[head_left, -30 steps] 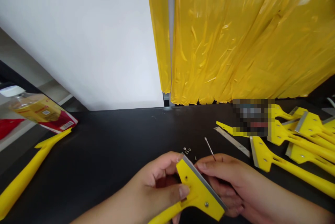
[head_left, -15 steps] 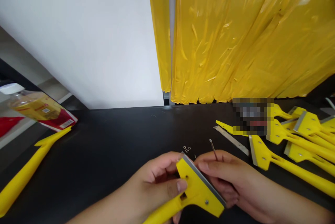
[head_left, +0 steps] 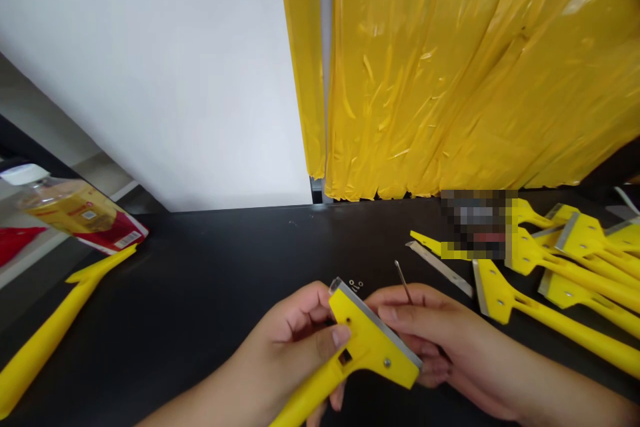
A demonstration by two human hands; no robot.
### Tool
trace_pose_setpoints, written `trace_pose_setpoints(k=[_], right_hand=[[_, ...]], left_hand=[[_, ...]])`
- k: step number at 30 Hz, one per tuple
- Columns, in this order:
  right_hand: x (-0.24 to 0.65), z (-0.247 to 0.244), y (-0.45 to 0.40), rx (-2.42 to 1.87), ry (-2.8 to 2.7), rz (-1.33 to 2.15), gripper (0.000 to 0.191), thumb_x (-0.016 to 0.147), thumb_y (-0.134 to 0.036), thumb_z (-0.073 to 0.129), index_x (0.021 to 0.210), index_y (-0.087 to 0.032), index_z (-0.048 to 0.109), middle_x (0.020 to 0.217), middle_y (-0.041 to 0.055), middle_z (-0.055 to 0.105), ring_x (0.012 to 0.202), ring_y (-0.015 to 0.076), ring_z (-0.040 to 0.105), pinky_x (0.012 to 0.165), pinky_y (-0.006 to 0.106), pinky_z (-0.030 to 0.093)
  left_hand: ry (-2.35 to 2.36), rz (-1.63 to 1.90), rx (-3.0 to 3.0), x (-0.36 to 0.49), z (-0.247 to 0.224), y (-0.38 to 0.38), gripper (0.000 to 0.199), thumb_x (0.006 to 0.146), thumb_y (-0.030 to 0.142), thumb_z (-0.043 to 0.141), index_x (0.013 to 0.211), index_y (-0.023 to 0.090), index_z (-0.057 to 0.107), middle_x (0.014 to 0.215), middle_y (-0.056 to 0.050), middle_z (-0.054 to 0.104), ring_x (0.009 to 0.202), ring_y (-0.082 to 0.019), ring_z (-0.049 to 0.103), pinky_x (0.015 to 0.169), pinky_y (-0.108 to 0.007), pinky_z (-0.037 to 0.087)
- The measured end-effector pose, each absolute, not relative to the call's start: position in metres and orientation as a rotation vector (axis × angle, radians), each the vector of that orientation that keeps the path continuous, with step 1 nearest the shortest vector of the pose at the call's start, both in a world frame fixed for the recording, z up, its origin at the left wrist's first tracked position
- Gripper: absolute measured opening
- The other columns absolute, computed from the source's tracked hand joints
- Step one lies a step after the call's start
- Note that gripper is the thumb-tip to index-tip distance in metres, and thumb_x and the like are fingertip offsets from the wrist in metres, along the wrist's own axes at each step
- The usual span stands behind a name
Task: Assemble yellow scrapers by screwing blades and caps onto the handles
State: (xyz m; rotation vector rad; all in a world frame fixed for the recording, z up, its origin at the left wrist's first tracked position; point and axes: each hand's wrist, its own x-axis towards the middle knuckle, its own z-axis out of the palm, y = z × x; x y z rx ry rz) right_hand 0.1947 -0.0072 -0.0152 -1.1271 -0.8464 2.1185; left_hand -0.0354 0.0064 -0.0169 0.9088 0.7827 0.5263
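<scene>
Head view, yellow scraper [head_left: 367, 347] in left hand [head_left: 295, 340], handle [head_left: 305, 400] down-left (blade [head_left: 375, 322] up-right)

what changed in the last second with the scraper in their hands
The yellow plastic scraper has moved left and slightly up, its blade edge turned flatter, still held between the left hand and right hand. Nothing was taken up or let go. The loose steel blade, small screws and other scrapers stayed put.
</scene>
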Motion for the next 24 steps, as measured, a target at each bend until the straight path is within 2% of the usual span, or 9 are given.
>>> trace_pose_setpoints(k=[3,5,7,11,13,15,19,22,24], right_hand=[[0.197,-0.013,-0.005,-1.069,-0.873,2.035,0.028,0.091,-0.043,0.074,0.102,-0.018,0.070,0.061,-0.0102,0.033,0.050,0.0045,0.019,0.048,0.020,0.016],[0.199,-0.010,-0.002,-1.045,-0.913,1.885,0.020,0.094,-0.037,0.069,0.104,-0.020,0.068,0.068,-0.0076,0.038,0.055,0.0068,0.028,0.050,0.020,0.024],[0.204,-0.007,0.001,-1.124,-1.044,1.654,0.019,0.098,-0.039,0.062,0.109,-0.023,0.065,0.076,-0.0043,0.046,0.061,0.0105,0.038,0.052,0.021,0.035],[0.218,-0.007,0.010,-1.545,-1.547,1.070,0.041,0.104,-0.054,0.049,0.139,-0.035,0.060,0.089,0.0009,0.062,0.075,0.0190,0.060,0.064,0.030,0.052],[0.226,-0.008,0.014,-1.717,-1.692,0.848,0.040,0.102,-0.050,0.054,0.140,-0.038,0.060,0.090,0.0006,0.067,0.080,0.0216,0.066,0.072,0.033,0.053],[0.233,-0.008,0.017,-1.771,-1.720,0.753,0.036,0.100,-0.042,0.056,0.135,-0.036,0.061,0.092,0.0006,0.070,0.078,0.0215,0.067,0.069,0.032,0.053],[0.239,-0.005,0.019,-1.649,-1.702,0.761,0.048,0.100,-0.034,0.053,0.148,-0.036,0.056,0.096,0.0007,0.075,0.064,0.0167,0.063,0.058,0.029,0.051],[0.236,-0.002,0.015,-1.612,-1.704,0.805,0.057,0.100,-0.036,0.056,0.156,-0.041,0.047,0.086,-0.0025,0.074,0.064,0.0167,0.064,0.057,0.028,0.051],[0.231,0.001,0.010,-1.597,-1.693,0.817,0.049,0.101,-0.038,0.055,0.151,-0.042,0.054,0.081,-0.0032,0.071,0.069,0.0170,0.065,0.060,0.028,0.052]], left_hand=[[0.791,0.568,0.927,-0.036,-0.016,0.008,0.025,0.096,0.043,0.070,0.100,0.020,0.060,0.070,-0.001,0.072,0.043,-0.010,0.061,0.035,-0.015,0.047],[0.828,0.623,0.956,-0.037,-0.015,0.013,0.025,0.098,0.044,0.066,0.100,0.020,0.059,0.064,0.000,0.070,0.037,-0.009,0.055,0.035,-0.014,0.045],[0.901,0.693,0.964,-0.039,-0.012,0.019,0.025,0.101,0.045,0.061,0.099,0.020,0.056,0.062,0.000,0.070,0.037,-0.008,0.054,0.038,-0.014,0.043],[0.986,0.842,0.897,-0.042,-0.008,0.030,0.023,0.101,0.043,0.062,0.097,0.021,0.054,0.064,-0.001,0.070,0.043,-0.010,0.057,0.044,-0.017,0.046],[1.012,0.912,0.857,-0.042,-0.008,0.032,0.022,0.099,0.042,0.064,0.097,0.022,0.055,0.063,-0.001,0.069,0.045,-0.011,0.057,0.045,-0.019,0.047],[1.035,0.960,0.843,-0.042,-0.009,0.031,0.021,0.099,0.042,0.065,0.097,0.023,0.056,0.064,-0.001,0.069,0.047,-0.012,0.056,0.046,-0.020,0.047],[1.055,1.008,0.885,-0.043,-0.013,0.030,0.020,0.100,0.041,0.064,0.100,0.022,0.057,0.067,-0.001,0.069,0.052,-0.012,0.056,0.048,-0.020,0.048],[1.061,0.997,0.905,-0.045,-0.015,0.031,0.022,0.100,0.043,0.064,0.100,0.022,0.057,0.067,-0.001,0.070,0.051,-0.012,0.056,0.048,-0.021,0.048],[1.068,0.992,0.902,-0.045,-0.016,0.032,0.022,0.099,0.043,0.064,0.101,0.022,0.057,0.066,-0.001,0.070,0.051,-0.013,0.056,0.048,-0.021,0.048]])
